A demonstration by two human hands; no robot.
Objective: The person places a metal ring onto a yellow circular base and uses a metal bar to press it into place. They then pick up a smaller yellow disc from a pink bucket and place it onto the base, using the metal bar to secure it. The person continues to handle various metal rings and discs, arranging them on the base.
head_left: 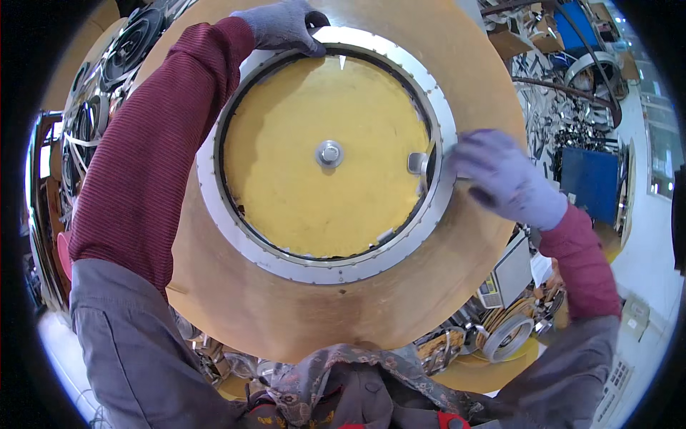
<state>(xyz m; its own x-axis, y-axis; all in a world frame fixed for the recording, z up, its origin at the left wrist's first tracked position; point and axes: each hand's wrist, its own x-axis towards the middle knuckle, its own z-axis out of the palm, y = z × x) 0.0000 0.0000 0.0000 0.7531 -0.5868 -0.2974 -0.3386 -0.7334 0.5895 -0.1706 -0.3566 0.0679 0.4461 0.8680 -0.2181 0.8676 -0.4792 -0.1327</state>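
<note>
A wide silver metal ring (pixel 300 270) with small fasteners around it lies on a large round tan board (pixel 286 314). Inside the ring sits a yellow disc (pixel 286 193), with a black band along its edge and a bolt with a washer (pixel 329 154) at its centre. My gloved left hand (pixel 282 27) grips the ring's far side, thumb at the inner edge. By the ring's right side my gloved right hand (pixel 507 175) is smeared by motion; its fingers and anything in them cannot be made out. A small metal tab (pixel 418 164) lies inside the ring, near that hand.
To the right, a cluttered surface carries many metal pieces (pixel 564 107) and a blue panel (pixel 589 184). A scale-like device (pixel 507 275) and coiled rings (pixel 509 337) lie at the lower right. Black rings and strips (pixel 132 46) crowd the far left.
</note>
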